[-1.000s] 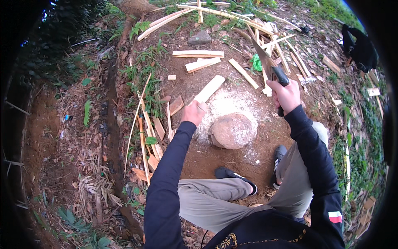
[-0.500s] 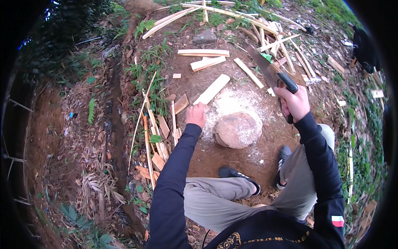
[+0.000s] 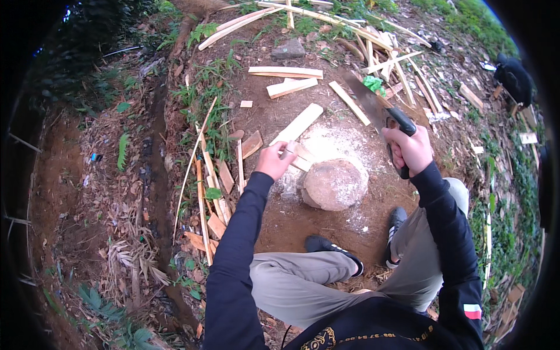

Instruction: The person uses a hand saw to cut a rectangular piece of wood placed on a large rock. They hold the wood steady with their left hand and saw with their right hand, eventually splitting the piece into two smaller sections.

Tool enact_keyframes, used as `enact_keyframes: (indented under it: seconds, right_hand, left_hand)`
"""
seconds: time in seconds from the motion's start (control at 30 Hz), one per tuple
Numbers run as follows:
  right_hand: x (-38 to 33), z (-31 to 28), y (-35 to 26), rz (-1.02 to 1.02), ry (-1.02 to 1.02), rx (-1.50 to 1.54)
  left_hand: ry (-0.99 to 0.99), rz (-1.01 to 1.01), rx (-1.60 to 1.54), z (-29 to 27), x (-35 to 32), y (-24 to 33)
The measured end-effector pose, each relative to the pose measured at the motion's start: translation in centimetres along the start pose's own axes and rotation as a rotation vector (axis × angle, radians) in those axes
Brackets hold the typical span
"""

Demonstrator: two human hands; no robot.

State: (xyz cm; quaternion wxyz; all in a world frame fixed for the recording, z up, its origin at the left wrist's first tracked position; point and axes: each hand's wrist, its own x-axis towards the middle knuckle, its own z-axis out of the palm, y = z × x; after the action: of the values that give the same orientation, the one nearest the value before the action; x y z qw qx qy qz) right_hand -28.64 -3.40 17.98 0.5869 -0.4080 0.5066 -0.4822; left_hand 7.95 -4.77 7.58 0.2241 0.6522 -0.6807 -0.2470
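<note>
Faced the stump (image 3: 335, 185); pinched a wooden piece (image 3: 302, 157) in the nearer left hand (image 3: 276, 161), just left of the stump, with its long axis slanting toward it; gripped the saw (image 3: 370, 100) in the right hand (image 3: 409, 149), beyond the stump's right side, with blade aimed away; had a board (image 3: 298, 123) beyond the stump, leftward.

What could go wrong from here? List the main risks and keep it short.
First, the left hand wears no glove, so a stray stroke of the handsaw held in the right hand could cut it. Second, pale sawdust lies on and around the round block; the short wood piece at the left hand might slip if braced there.
</note>
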Motion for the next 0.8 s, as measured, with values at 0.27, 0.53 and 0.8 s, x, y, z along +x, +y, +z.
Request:
enact_keyframes:
  seconds: [0.27, 0.53, 0.8]
  right_hand:
    - [-0.1, 0.6, 0.5, 0.065, -0.018, 0.019]
    - [-0.2, 0.3, 0.4, 0.097, -0.029, 0.048]
    - [0.1, 0.2, 0.4, 0.116, -0.019, 0.005]
  left_hand:
    - [-0.143, 0.025, -0.031, 3.3, 0.2, -1.1]
    - [-0.349, 0.253, 0.501, 6.2, -3.2, 3.2]
    - [-0.422, 0.577, 0.651, 7.9, -4.1, 2.9]
